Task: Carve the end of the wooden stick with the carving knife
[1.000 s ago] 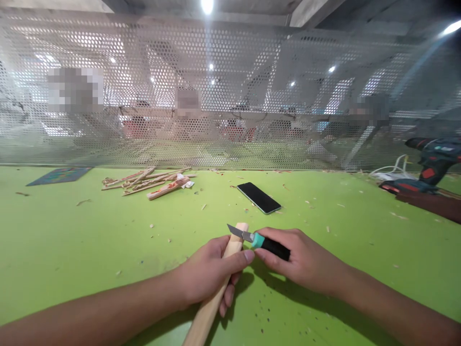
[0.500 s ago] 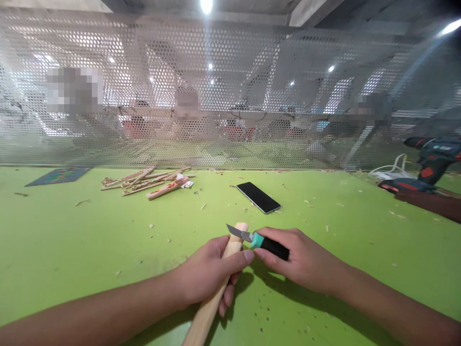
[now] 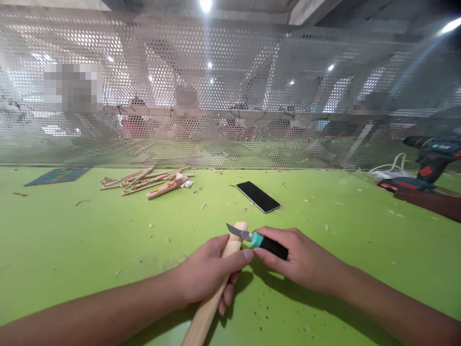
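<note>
My left hand (image 3: 212,266) is wrapped round a pale wooden stick (image 3: 205,317), which slants up and away from me over the green table. Its far end shows a lighter, pared face. My right hand (image 3: 293,257) grips a utility knife (image 3: 268,245) by its black handle with a teal collar. The knife's grey blade points left and lies across the stick near that far end; whether it bites into the wood I cannot tell. My left thumb rests just below the knife's collar.
Beyond my hands a black phone (image 3: 258,197) lies on the green table (image 3: 108,240) among scattered shavings. Carved wooden pieces (image 3: 151,181) are piled at the back left, near a flat patterned sheet (image 3: 57,176). A cordless drill (image 3: 430,163) stands at right. A perforated screen (image 3: 216,96) borders the back, with people behind it.
Almost nothing differs. Both hands, the stick and the knife keep their places, and the view has shifted very slightly.
</note>
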Available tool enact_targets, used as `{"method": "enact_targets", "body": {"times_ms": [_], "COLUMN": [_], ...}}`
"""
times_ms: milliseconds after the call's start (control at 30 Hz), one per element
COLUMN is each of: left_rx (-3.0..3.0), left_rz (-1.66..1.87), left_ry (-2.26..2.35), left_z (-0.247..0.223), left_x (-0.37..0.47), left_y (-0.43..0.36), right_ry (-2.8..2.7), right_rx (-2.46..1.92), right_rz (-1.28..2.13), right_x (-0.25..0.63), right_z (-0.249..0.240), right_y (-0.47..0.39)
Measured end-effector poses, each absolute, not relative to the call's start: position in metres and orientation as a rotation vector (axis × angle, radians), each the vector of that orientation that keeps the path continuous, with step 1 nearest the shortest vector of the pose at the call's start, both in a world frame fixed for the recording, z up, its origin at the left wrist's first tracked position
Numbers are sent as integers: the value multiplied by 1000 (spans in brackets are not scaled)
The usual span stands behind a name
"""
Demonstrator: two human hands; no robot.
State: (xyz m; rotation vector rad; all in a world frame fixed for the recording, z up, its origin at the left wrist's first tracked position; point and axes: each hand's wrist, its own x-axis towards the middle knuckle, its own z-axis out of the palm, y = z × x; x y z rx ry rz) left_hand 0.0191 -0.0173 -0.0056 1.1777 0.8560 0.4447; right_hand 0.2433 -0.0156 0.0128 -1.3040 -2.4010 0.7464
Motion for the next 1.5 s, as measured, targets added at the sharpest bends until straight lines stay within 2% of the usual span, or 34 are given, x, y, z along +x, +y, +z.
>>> {"method": "enact_targets", "body": {"times_ms": [1500], "left_rx": [1186], "left_rz": [446], "left_ry": [869], "left_z": [-7], "left_x": [19], "left_y": [-17], "right_ry": [-2393], "right_rx": [-1305], "right_rz": [788], "right_x": [242], "right_z": [11], "right_y": [-16]}}
